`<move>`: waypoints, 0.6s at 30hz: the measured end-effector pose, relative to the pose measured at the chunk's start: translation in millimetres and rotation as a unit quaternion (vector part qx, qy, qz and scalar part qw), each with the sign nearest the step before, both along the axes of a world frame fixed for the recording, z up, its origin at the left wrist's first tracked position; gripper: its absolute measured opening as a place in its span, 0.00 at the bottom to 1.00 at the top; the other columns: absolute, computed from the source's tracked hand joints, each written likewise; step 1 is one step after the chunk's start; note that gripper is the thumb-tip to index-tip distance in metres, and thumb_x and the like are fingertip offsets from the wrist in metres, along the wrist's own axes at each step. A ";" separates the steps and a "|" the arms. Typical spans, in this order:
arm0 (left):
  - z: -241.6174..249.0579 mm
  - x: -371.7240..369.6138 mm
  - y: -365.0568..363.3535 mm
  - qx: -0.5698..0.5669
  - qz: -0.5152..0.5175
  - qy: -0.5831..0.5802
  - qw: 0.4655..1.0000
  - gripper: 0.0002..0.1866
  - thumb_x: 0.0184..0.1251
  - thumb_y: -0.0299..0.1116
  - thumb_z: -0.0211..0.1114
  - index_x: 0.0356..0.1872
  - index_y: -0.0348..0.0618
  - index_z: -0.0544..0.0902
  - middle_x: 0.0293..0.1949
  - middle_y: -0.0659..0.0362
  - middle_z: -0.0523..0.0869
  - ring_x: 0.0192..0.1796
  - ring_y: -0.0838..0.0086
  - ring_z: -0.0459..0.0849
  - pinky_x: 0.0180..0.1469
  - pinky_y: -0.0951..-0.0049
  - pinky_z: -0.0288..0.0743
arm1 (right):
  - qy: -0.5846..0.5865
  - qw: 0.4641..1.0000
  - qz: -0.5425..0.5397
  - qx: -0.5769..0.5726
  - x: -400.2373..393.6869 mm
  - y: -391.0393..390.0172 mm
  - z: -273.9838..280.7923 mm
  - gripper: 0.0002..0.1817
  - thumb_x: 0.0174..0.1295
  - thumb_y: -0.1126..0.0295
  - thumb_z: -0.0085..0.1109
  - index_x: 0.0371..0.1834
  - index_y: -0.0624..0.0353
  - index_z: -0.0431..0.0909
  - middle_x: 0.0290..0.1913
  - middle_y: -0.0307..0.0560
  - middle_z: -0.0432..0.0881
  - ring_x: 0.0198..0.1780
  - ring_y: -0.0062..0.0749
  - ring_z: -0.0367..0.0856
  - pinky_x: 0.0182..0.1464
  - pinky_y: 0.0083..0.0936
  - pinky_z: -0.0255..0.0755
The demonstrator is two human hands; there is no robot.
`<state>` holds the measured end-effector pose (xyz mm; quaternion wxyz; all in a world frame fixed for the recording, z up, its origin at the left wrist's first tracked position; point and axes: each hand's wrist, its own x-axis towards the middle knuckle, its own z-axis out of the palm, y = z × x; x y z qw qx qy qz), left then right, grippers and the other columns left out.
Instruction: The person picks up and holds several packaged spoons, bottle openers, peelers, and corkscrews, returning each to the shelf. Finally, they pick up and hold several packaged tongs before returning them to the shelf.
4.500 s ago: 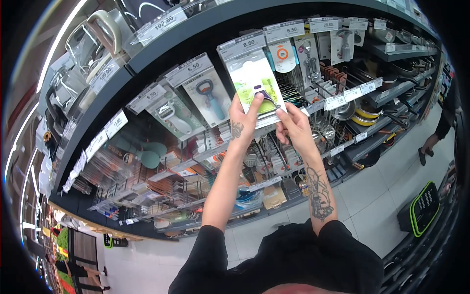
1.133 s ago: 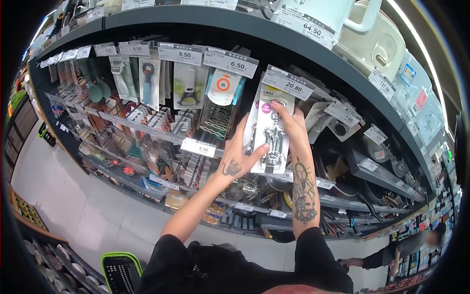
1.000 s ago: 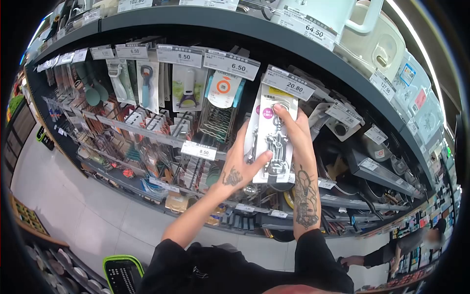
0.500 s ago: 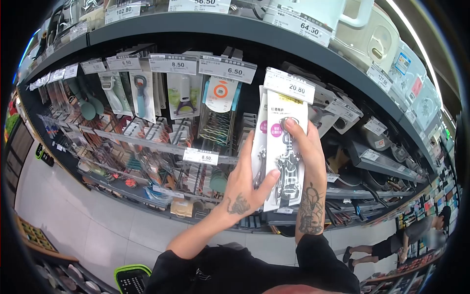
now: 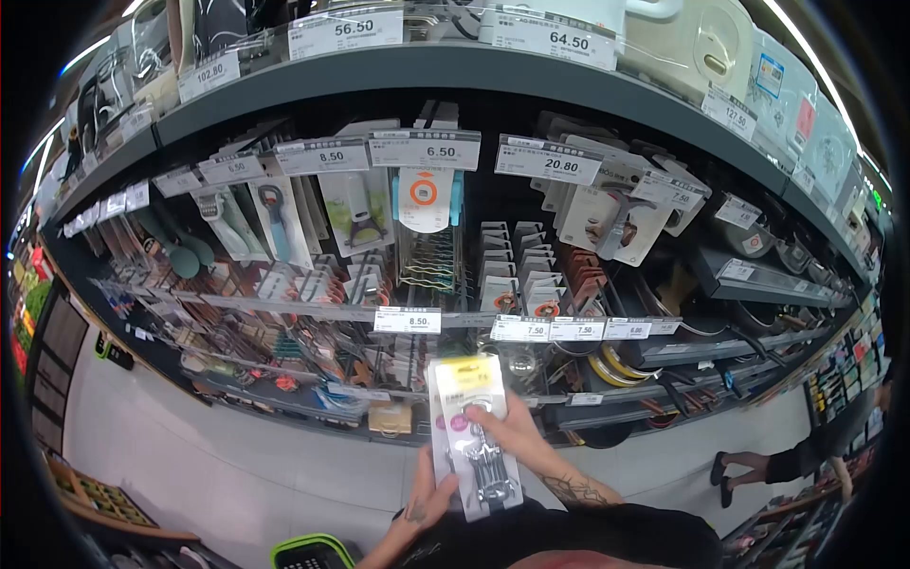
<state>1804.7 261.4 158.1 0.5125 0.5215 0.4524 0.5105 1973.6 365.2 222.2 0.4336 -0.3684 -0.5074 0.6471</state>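
Two carded packages point(image 5: 477, 441) overlap low in front of my body, the front one showing a metal corkscrew-like tool, a pink dot and a yellow label at its top. My left hand point(image 5: 431, 488) grips their lower left side, its thumb across the edge. From the right, my right hand point(image 5: 510, 427) holds the packages with the thumb on the front card and the fingers behind. Beyond them, a price tag reading 20.80 point(image 5: 548, 161) sits on a rail with no package hanging directly under it.
Carded kitchen tools point(image 5: 355, 211) hang along the shelf, with pans point(image 5: 697, 313) at the right. Kettles point(image 5: 697, 47) stand on the upper shelf. A green-rimmed basket point(image 5: 313, 550) is at the bottom. A person point(image 5: 806, 455) is in the aisle at the right.
Both hands have brought the packages down and toward my body, away from the 20.80 tag. The view has shifted, and more of the shelf behind shows.
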 end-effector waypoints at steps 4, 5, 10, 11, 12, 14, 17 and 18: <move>-26.6 -25.9 -15.5 -0.027 -0.043 -0.061 0.997 0.37 0.67 0.55 0.56 0.65 0.33 0.62 0.59 0.47 0.73 0.61 0.64 0.73 0.64 0.64 0.66 | 0.016 0.995 0.041 -0.095 -10.3 -19.9 -8.6 0.25 0.67 0.68 0.62 0.63 0.66 0.68 0.54 0.46 0.81 0.53 0.24 0.79 0.56 0.24 0.74; -29.4 -31.9 -17.6 -0.027 -0.038 -0.054 0.997 0.37 0.67 0.55 0.56 0.65 0.33 0.62 0.59 0.47 0.73 0.61 0.64 0.73 0.64 0.64 0.66 | 0.041 0.991 0.045 -0.117 -13.3 -23.8 -11.4 0.25 0.67 0.67 0.62 0.63 0.66 0.68 0.55 0.46 0.80 0.53 0.24 0.79 0.56 0.24 0.74; -23.2 -19.8 -20.8 -0.105 -0.013 -0.107 0.989 0.38 0.67 0.55 0.56 0.66 0.33 0.62 0.59 0.46 0.73 0.61 0.63 0.74 0.64 0.64 0.67 | 0.066 0.997 0.025 -0.010 -17.5 -32.1 -24.1 0.22 0.67 0.69 0.61 0.61 0.65 0.68 0.53 0.45 0.80 0.52 0.22 0.78 0.54 0.23 0.74; -26.8 -27.9 -28.9 -0.118 -0.011 -0.120 0.986 0.38 0.67 0.55 0.57 0.66 0.33 0.62 0.59 0.46 0.73 0.61 0.63 0.74 0.64 0.63 0.68 | 0.070 0.997 0.024 -0.009 -16.8 -34.1 -22.8 0.22 0.67 0.69 0.61 0.61 0.65 0.68 0.53 0.45 0.80 0.52 0.22 0.78 0.54 0.23 0.74; -74.0 -70.9 -99.9 -0.130 -0.011 -0.135 0.982 0.38 0.67 0.55 0.57 0.66 0.33 0.62 0.59 0.46 0.73 0.61 0.63 0.74 0.64 0.63 0.68 | 0.034 0.999 0.007 0.019 -14.7 -36.3 -20.5 0.23 0.67 0.68 0.61 0.61 0.66 0.68 0.52 0.45 0.80 0.51 0.22 0.78 0.54 0.23 0.74; -62.9 -58.8 -83.7 -0.153 -0.013 -0.166 0.974 0.38 0.66 0.54 0.57 0.66 0.33 0.62 0.59 0.46 0.73 0.61 0.63 0.74 0.64 0.63 0.68 | -0.023 0.999 0.004 0.030 -5.8 -39.1 -20.5 0.24 0.67 0.66 0.62 0.61 0.67 0.67 0.52 0.46 0.80 0.51 0.23 0.78 0.52 0.24 0.74; -36.3 -27.5 -48.3 -0.189 -0.013 -0.208 0.960 0.38 0.66 0.54 0.57 0.66 0.33 0.62 0.60 0.46 0.74 0.61 0.63 0.75 0.63 0.63 0.69 | -0.069 0.997 0.044 0.011 8.4 -53.8 -11.0 0.26 0.66 0.65 0.64 0.61 0.67 0.66 0.52 0.48 0.80 0.52 0.26 0.78 0.52 0.26 0.74; -42.6 -31.3 -58.4 -0.205 -0.013 -0.221 0.953 0.38 0.66 0.54 0.58 0.66 0.33 0.62 0.60 0.46 0.74 0.61 0.62 0.75 0.63 0.63 0.69 | -0.102 0.993 0.046 0.026 9.6 -59.7 -1.4 0.28 0.64 0.64 0.66 0.62 0.67 0.66 0.53 0.51 0.79 0.54 0.26 0.77 0.53 0.27 0.73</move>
